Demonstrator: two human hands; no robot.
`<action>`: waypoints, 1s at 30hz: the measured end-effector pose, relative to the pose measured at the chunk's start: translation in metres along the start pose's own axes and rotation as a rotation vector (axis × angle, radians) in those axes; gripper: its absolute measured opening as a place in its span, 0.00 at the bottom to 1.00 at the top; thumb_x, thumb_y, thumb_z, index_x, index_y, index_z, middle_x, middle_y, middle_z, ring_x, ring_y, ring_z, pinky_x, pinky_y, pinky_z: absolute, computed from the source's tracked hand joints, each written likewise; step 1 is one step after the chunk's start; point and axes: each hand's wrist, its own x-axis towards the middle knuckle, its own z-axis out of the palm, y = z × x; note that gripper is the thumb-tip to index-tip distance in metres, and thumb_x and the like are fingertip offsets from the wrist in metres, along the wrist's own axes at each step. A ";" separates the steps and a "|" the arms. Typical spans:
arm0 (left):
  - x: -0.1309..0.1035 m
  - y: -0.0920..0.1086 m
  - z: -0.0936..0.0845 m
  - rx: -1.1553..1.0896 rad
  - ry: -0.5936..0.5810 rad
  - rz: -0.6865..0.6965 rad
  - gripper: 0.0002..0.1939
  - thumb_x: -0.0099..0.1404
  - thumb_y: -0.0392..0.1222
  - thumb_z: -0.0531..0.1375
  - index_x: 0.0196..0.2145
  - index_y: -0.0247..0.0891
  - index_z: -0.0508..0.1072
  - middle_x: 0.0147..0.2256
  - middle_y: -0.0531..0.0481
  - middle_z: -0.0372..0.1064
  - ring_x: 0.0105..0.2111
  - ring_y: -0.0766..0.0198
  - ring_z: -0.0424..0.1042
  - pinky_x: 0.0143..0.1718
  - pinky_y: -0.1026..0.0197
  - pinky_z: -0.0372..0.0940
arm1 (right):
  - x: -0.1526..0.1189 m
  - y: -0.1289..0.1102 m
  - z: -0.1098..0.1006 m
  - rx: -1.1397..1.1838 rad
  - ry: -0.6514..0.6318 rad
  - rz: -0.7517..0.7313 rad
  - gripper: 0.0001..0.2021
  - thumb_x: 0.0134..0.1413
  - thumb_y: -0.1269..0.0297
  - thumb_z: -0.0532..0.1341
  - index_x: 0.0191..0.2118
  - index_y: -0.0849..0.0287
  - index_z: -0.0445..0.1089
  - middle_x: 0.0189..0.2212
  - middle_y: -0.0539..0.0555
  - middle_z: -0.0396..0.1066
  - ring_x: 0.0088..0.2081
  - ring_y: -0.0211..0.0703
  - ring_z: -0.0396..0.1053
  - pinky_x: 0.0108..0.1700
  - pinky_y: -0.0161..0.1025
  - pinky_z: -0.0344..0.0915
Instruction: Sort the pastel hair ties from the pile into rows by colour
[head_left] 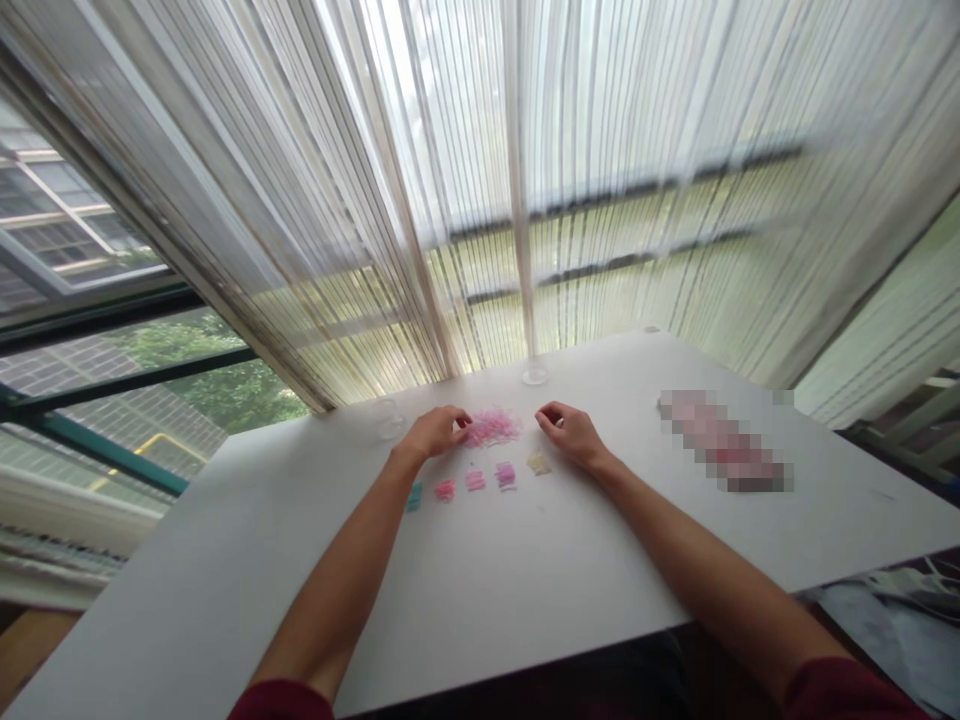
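A loose pile of thin pink and purple pieces (495, 427) lies on the white table; the pieces are too small to name. At its left edge is my left hand (436, 432), fingers bent and drawn together at the pieces. My right hand (574, 432) is just right of the pile, thumb and fingers pinched; what they hold, if anything, is too small to make out. In front of the pile, small groups lie in a row: teal (414, 496), red (445, 490), pink (475, 481), purple (506, 475) and cream (538, 463). My left forearm partly covers the teal one.
A clear round dish or lid (535, 376) sits behind the pile, and clear containers (390, 425) stand beyond my left hand. On the right of the table (525, 580) lies a pixelated pinkish object (720, 440). Sheer striped curtains (480, 200) hang along the back edge.
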 end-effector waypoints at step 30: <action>0.013 -0.030 -0.021 0.068 -0.047 -0.044 0.20 0.59 0.36 0.54 0.48 0.39 0.76 0.42 0.49 0.78 0.39 0.61 0.74 0.42 0.65 0.66 | 0.000 0.002 0.002 -0.047 -0.034 -0.009 0.09 0.55 0.63 0.58 0.32 0.58 0.74 0.28 0.52 0.75 0.30 0.40 0.71 0.36 0.36 0.66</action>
